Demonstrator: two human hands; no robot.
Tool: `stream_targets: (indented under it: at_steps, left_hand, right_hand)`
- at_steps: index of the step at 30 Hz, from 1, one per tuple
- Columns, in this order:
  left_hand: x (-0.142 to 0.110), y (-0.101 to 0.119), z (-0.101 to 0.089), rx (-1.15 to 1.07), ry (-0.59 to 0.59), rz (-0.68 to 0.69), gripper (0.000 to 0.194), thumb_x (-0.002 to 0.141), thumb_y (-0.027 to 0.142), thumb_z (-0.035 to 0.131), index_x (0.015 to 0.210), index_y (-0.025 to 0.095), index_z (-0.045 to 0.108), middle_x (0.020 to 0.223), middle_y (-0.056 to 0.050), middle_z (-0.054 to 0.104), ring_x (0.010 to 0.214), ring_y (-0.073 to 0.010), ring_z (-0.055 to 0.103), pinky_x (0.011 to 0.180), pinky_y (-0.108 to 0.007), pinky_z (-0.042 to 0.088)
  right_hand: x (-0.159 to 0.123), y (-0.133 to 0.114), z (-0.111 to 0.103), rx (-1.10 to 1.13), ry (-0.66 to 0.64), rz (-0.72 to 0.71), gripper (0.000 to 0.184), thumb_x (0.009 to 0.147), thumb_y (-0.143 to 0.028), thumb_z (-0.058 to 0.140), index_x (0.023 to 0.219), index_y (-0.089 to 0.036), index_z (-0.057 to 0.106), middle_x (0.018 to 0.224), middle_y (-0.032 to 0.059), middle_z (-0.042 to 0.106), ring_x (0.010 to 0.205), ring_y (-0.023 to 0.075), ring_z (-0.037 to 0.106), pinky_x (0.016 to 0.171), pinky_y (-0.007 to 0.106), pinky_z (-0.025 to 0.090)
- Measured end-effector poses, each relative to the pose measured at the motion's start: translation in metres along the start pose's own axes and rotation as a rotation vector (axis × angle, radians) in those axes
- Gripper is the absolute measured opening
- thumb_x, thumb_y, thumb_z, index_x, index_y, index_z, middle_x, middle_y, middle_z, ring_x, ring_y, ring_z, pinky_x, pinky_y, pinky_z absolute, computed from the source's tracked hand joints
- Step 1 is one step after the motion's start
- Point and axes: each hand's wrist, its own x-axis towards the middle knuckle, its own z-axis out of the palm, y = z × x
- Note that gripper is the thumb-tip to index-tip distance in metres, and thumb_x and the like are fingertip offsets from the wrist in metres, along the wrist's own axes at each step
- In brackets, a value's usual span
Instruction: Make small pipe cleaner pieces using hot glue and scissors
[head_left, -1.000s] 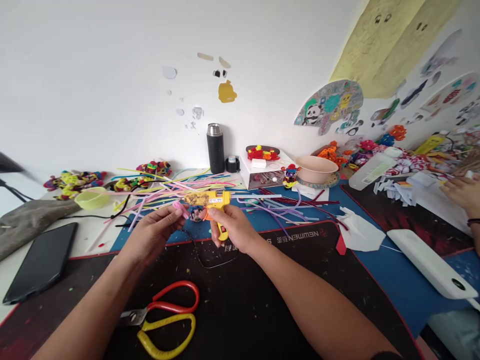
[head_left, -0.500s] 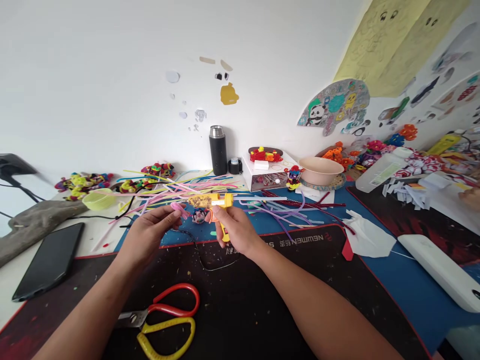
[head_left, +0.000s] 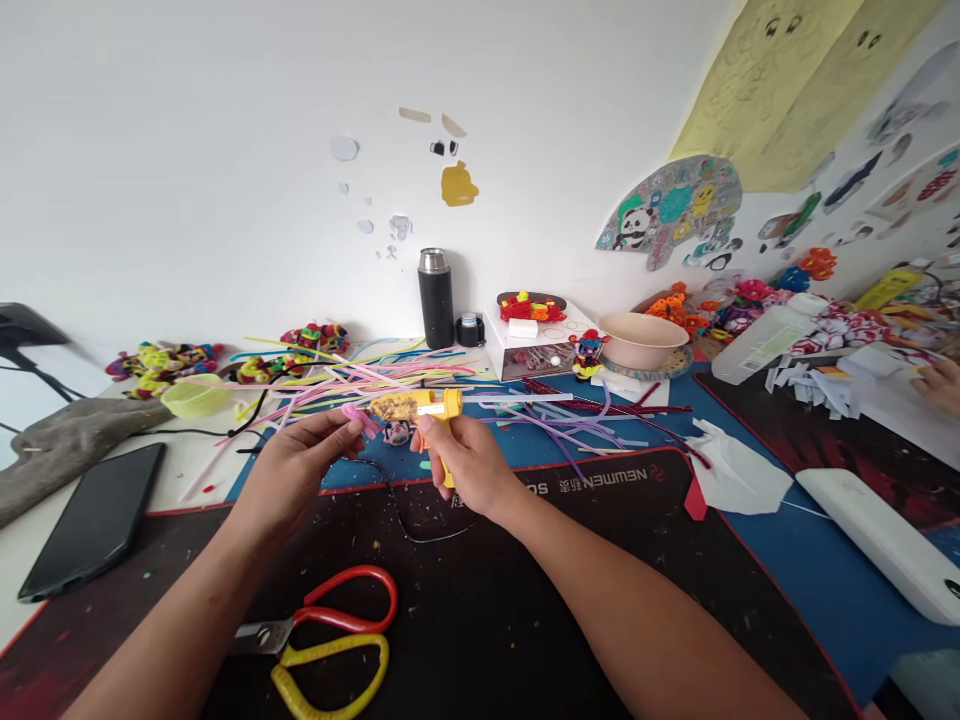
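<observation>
My right hand is wrapped round the handle of a yellow hot glue gun, which points left. A clear glue stick sticks out of its back end. Between the thumb and fingers of my left hand is a small pink fuzzy piece of pipe cleaner. The gun's nozzle is right at the pink piece; whether they touch I cannot tell. Just below the gun's barrel lies a small round figure head, partly hidden.
Scissors with red and yellow handles lie on the black mat. Several pipe cleaners spread behind my hands. A phone lies left, a black thermos stands at the wall, and another person's hand is at far right.
The glue gun has moved slightly left, bringing its nozzle up to the pink piece. My left hand stays almost still. The other person's hand at far right shows more.
</observation>
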Motion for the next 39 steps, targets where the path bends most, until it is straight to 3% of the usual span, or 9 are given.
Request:
stream_targets:
  at_steps: [39]
  left_hand:
    - [-0.0014, -0.0032, -0.0015, 0.085, -0.011, 0.018, 0.032, 0.074, 0.056, 0.09, 0.085, 0.026, 0.084, 0.082, -0.003, 0.075, 0.078, -0.0228, 0.064, 0.075, -0.031, 0.051]
  right_hand:
    - [-0.0019, 0.0053, 0.0019, -0.132, 0.051, -0.012, 0.058, 0.101, -0.074, 0.049, 0.081, -0.02, 0.06, 0.048, -0.0047, 0.053, 0.037, 0.0107, 0.05, 0.043, 0.023, 0.039]
